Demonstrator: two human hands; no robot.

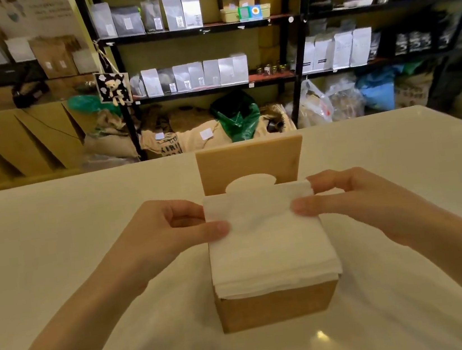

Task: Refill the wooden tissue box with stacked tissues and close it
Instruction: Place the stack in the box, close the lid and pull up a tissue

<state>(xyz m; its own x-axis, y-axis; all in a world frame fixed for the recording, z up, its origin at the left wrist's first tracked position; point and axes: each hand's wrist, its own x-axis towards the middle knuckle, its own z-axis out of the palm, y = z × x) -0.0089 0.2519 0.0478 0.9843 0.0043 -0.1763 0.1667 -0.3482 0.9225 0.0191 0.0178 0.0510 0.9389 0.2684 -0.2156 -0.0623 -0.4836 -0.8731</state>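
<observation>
Square light-wood tissue box mid white bench | thick white tissue stack overfilling it | left hand, right hand pinching far corners | upright holed lid behind may jam, crumpling overhang

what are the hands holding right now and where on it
Both hold the tissue stack on the wooden box: left hand pinches its far-left edge, right hand its far-right corner.
</observation>
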